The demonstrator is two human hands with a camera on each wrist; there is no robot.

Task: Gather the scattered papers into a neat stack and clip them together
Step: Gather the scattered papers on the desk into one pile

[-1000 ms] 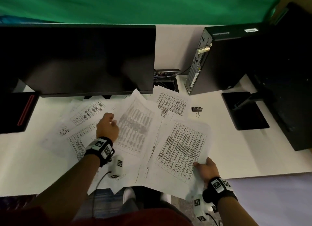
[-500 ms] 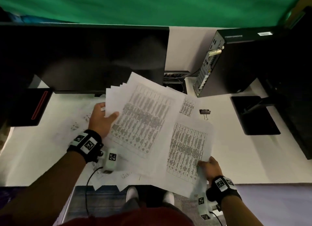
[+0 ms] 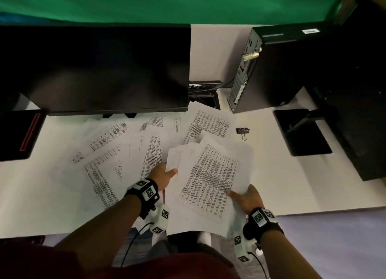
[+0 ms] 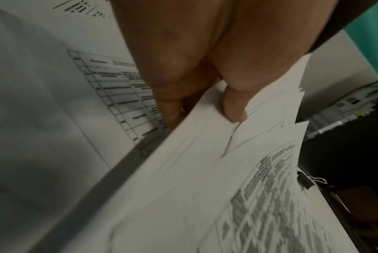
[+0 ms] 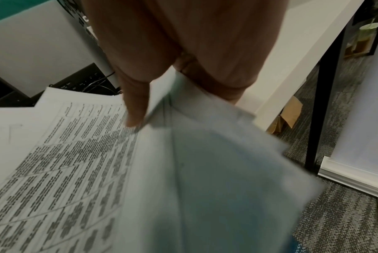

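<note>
**Ana:** Papers are still lying loose across the left half of the desk (image 3: 271, 174), so start there. The scattered sheets (image 3: 108, 153) are fanning out below the monitor (image 3: 94, 70), overlapping and flat on the surface.

**Ben:** And the left hand (image 3: 161, 175)?

**Ana:** It is pinching the left edge of the gathered bundle (image 3: 211, 178), thumb on top and fingers curled beneath; the left wrist view is showing the thumb (image 4: 233, 106) pressing down on the top sheet.

**Ben:** The bundle looks ragged to me.

**Ana:** It is. Corners are sticking out at several angles along its far edge, and it is being held above the front of the desk. I would judge that both hands should be loosening slightly and tapping one long edge against the desk to square it before reaching for more.

**Ben:** The right hand (image 3: 245, 199)?

**Ana:** It is gripping the bundle's near right corner, thumb on the printed face, with the sheets bending down past the desk edge. That droop is risking a slip, so supporting it flatter seems wise.

**Ben:** And the clip?

**Ana:** The binder clip (image 3: 243, 131) is sitting untouched on the desk just beyond the bundle, near the computer tower (image 3: 282, 70).
</note>
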